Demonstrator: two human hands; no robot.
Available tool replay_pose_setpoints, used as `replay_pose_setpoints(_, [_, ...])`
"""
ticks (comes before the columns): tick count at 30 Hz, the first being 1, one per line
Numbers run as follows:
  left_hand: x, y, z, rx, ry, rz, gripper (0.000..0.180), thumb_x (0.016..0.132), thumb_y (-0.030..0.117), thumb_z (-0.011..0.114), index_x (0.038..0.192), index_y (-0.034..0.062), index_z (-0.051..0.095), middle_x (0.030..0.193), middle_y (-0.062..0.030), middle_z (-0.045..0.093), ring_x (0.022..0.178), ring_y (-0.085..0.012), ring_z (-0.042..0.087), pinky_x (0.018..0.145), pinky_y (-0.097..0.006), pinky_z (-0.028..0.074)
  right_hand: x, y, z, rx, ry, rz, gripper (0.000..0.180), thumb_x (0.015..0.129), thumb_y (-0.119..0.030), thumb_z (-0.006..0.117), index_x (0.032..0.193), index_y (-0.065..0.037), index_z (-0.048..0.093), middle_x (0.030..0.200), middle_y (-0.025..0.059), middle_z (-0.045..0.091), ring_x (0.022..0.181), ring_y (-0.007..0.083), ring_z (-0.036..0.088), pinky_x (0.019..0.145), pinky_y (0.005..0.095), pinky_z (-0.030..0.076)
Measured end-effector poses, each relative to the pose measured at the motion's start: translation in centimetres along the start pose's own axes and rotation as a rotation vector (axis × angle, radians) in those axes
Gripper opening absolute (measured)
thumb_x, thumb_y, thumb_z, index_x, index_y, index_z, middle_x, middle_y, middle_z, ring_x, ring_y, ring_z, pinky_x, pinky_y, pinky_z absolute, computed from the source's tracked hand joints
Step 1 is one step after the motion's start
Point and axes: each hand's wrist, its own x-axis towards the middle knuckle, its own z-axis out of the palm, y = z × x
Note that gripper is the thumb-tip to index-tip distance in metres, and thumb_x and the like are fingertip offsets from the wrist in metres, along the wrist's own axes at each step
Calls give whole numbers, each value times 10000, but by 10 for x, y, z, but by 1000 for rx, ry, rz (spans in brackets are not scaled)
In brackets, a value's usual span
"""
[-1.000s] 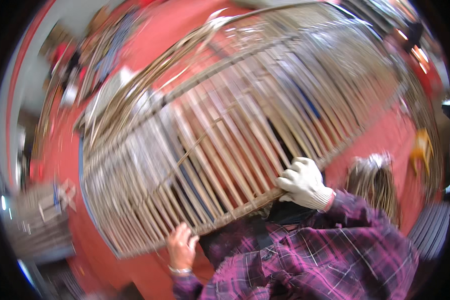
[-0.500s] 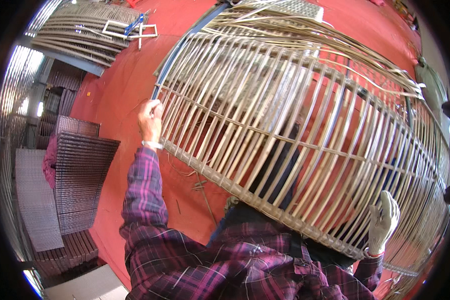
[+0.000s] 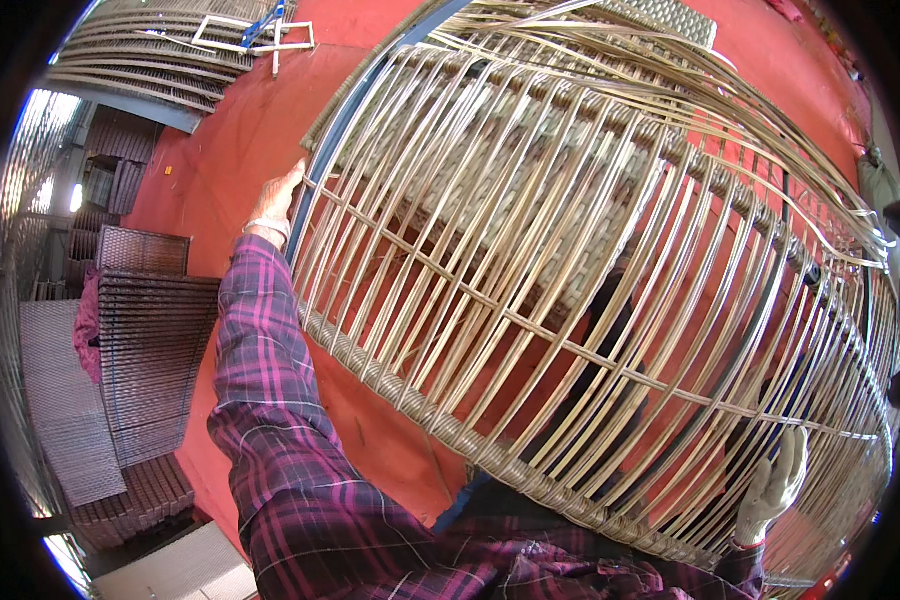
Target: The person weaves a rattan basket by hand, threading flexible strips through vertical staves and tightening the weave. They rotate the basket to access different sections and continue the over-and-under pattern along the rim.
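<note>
A large curved wicker frame (image 3: 510, 315) of pale brown canes lies tilted in front of me, its long cane-wrapped near rim close to my body. My bare left hand (image 3: 278, 200), with a white band at the wrist, is closed at its left end, beside a blue-grey metal bar (image 3: 322, 165); its fingertips are partly hidden. At the near right, my right hand (image 3: 773, 488) wears a pale glove. Its fingers are stretched up with the thumb apart, against the canes or just in front of them; I cannot tell which.
Loose long canes (image 3: 770, 120) and a woven panel (image 3: 570, 180) lie beyond and beneath the frame. Dark woven panels (image 3: 155, 360) stand at left on the red floor (image 3: 210, 190). A white metal frame (image 3: 260, 45) and a stack of curved wicker pieces (image 3: 140, 60) are at the far left.
The wicker frame has come nearer and shifted, its left end moving left. My left hand has moved left and slightly up with it. My right hand has dropped a little.
</note>
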Motion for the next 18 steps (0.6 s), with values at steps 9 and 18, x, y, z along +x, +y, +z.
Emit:
replay_pose_setpoints(9, [9, 2, 1, 234, -164, -90, 567, 1009, 583, 440, 854, 97, 689, 639, -45, 630, 520, -157, 589, 471, -333, 459, -6, 5, 1, 20, -37, 58, 419, 1039, -225, 488, 1410, -34, 533, 1471, 160, 501, 1393, 323, 442, 1148, 473, 361])
replay_pose_setpoints(18, [4, -4, -14, -41, -461, -16, 459, 1044, 444, 458, 1245, 88, 669, 980, -15, 717, 754, -118, 649, 678, -312, 558, -6, 2, -1, 24, -52, 63, 418, 1044, -176, 466, 1435, -36, 500, 1498, 165, 465, 1412, 327, 413, 1164, 475, 339])
